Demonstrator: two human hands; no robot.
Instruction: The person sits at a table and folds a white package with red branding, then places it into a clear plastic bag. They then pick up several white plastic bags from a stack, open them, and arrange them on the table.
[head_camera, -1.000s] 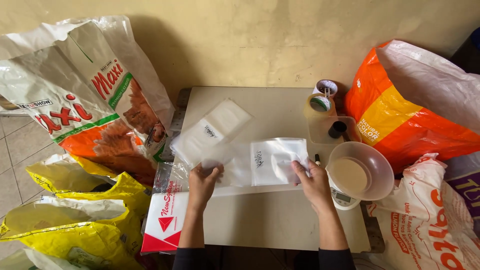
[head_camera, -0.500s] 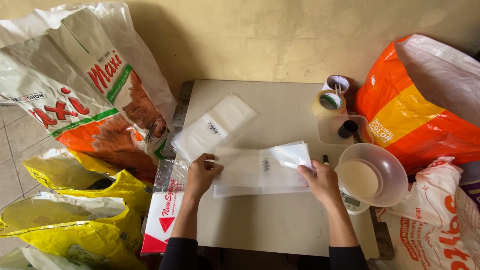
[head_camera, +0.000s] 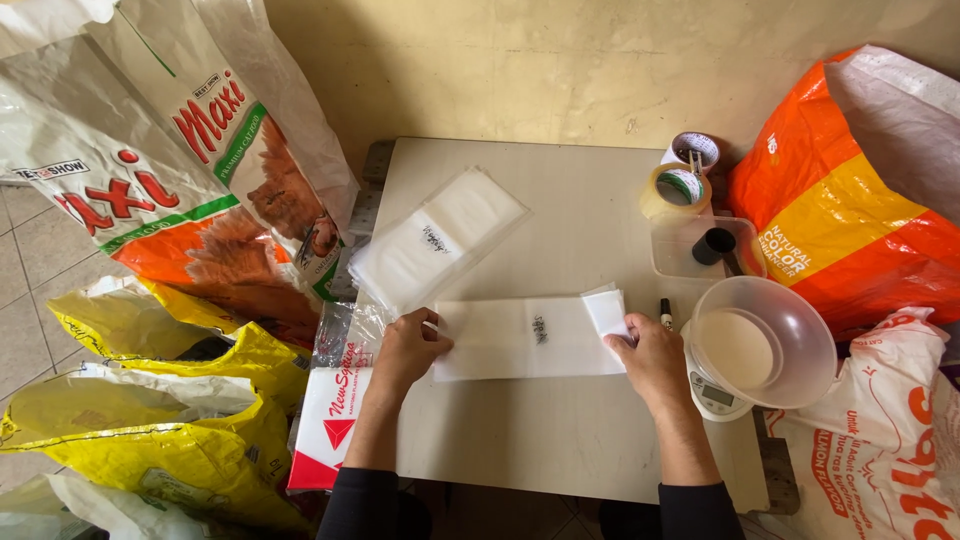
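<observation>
A flat clear plastic bag with a small dark mark lies across the middle of the white table. My left hand pinches its left end. My right hand holds its right end, where a corner is folded up. A stack of the same clear bags lies just beyond my left hand, at an angle.
A clear bowl sits on a small white scale at the right, with a marker, a clear tub holding a black scoop and tape rolls behind. Large printed sacks stand left, orange and white sacks right, yellow bags on the floor.
The bag is now stretched out flat between both hands; earlier it lay looser and more bunched. The view has shifted slightly.
</observation>
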